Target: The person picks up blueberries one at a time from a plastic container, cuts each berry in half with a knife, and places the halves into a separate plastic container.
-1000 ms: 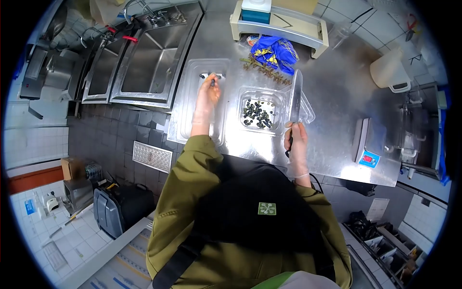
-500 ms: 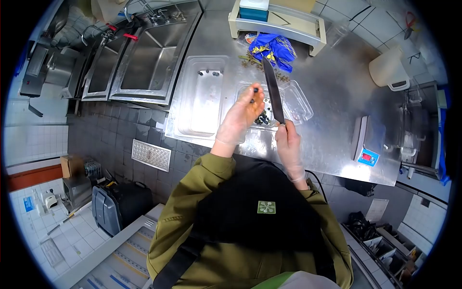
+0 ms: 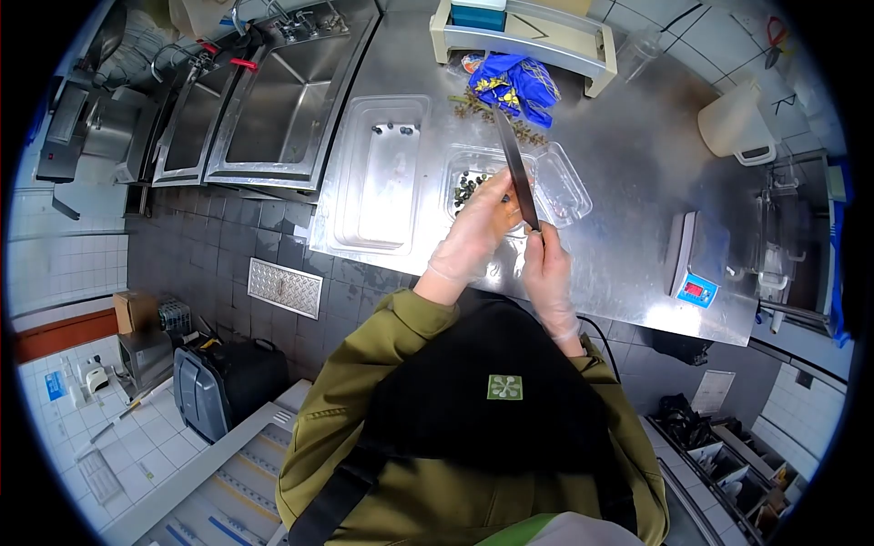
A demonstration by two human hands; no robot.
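My right hand (image 3: 549, 268), in a clear glove, grips the handle of a long knife (image 3: 515, 164) whose dark blade points away from me. Close beside the blade is my left hand (image 3: 481, 229), also gloved, with bent fingers partly hidden behind the knife; what they hold does not show. Below it, a small clear plastic container (image 3: 450, 178) with dark round berries (image 3: 466, 187) stands on the counter, its lid (image 3: 564, 187) folded open to the right. To the left, a larger clear tub (image 3: 380, 196) has several dark berries (image 3: 398, 129) toward its far end.
Bare stems (image 3: 473, 107) and a blue bag (image 3: 519, 86) lie beyond the container, before a cream rack (image 3: 546, 41). A scale (image 3: 699, 264) stands right, a white jug (image 3: 737, 123) farther back. Steel sinks (image 3: 287, 109) adjoin the steel counter (image 3: 628, 200) on the left.
My left hand has moved right and toward me, from raised fingers with a dark berry at their tips to beside the blade. More berries in the container now show. The knife stays in my right hand.
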